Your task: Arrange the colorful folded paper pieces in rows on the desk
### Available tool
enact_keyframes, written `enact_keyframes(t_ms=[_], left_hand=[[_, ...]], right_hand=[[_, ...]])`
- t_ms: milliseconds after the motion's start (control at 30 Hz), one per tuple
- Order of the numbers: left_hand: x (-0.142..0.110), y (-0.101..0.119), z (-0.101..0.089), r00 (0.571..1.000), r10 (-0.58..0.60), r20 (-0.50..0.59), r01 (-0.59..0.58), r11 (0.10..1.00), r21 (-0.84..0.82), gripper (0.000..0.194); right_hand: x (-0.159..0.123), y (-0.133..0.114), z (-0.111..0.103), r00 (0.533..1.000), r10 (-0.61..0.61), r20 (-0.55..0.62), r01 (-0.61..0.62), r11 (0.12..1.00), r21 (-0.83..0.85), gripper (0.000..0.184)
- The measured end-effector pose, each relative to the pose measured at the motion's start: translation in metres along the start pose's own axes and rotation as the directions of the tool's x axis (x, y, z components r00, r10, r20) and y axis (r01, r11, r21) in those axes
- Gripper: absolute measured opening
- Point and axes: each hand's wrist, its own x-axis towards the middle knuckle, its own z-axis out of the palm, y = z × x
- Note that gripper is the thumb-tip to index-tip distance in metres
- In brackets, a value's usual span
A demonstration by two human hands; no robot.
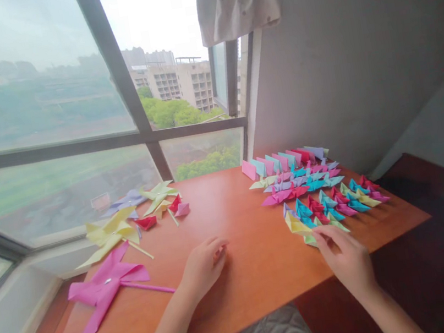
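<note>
Over the right part of the table, my right hand (345, 259) pinches a yellow folded paper boat (296, 224) between thumb and fingertips, at the near left corner of the rows of paper boats (330, 207). A pale green folded piece (310, 240) shows just below it, partly hidden. My left hand (205, 263) rests at the middle of the wooden table (254, 273), fingers loosely curled and slightly apart, holding nothing. Nearest to it on the left is the stick of a magenta paper pinwheel (108, 282).
Behind the boats stand rows of paper cranes (291, 185) and a line of upright folded papers (280, 163). To the left lie a yellow pinwheel (111, 234), a pale green pinwheel (159, 195) and a red folded piece (146, 223). Windows and a wall border the table.
</note>
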Motion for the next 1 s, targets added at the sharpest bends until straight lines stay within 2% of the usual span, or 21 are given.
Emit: enact_keyframes(t_ms=[67,167,267,367,567,833,1000], left_hand=[[0.0,0.002,0.0,1.0,0.003,0.009,-0.003,1.0,0.005,0.022],[0.001,0.003,-0.001,1.0,0.001,0.024,-0.001,1.0,0.01,0.022],[0.001,0.003,-0.001,0.999,0.0,0.04,0.0,1.0,0.009,0.022],[0.002,0.002,0.0,0.999,-0.003,0.052,0.003,1.0,0.006,0.022],[0.001,0.001,0.001,0.999,-0.001,0.045,0.001,1.0,-0.002,0.022],[0.001,-0.002,0.002,0.999,0.003,0.044,-0.003,1.0,0.005,0.022],[0.001,-0.002,0.002,0.999,0.003,0.053,-0.003,1.0,0.006,0.023]], right_hand=[[0.0,0.031,-0.024,0.997,0.021,-0.07,-0.032,0.987,-0.157,0.019],[-0.007,0.079,-0.049,0.992,0.058,-0.111,-0.092,0.939,-0.33,0.028],[-0.022,0.116,-0.059,0.989,0.11,-0.103,-0.143,0.899,-0.413,0.034],[-0.038,0.137,-0.059,0.985,0.16,-0.069,-0.174,0.877,-0.447,0.035],[-0.051,0.149,-0.051,0.979,0.199,-0.037,-0.193,0.869,-0.456,0.036],[-0.048,0.155,-0.039,0.986,0.164,-0.023,-0.158,0.882,-0.444,0.041],[-0.045,0.154,-0.04,0.984,0.175,-0.034,-0.173,0.893,-0.415,0.041]])
